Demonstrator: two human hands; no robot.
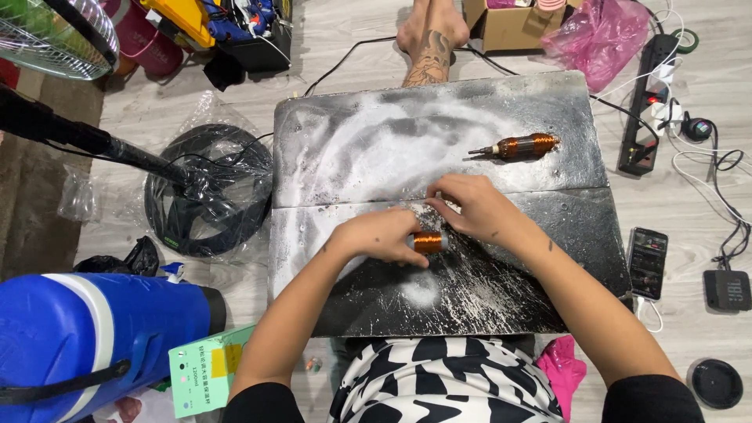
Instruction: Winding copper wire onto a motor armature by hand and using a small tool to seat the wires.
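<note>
Head view, hands outward. Left hand [381,235]: fingers curled round copper-wound coil [427,242], gripping its left end at the near middle of the board. Right hand [470,205]: fingers pinched together just beyond the coil's right end; whether touching it, cannot tell. Work board [352,149]: two dark slabs, scuffed, dusted white. Second copper-wound armature [518,146]: on a metal shaft, lying far right on the board, well apart. Near left: pale green carton with yellow label [205,368], beside blue cylindrical cooler [86,329]. Far right: brown cardboard box [509,27], pink plastic bag [599,35]. Right of board: black phone [647,262], black power strip [646,102].
</note>
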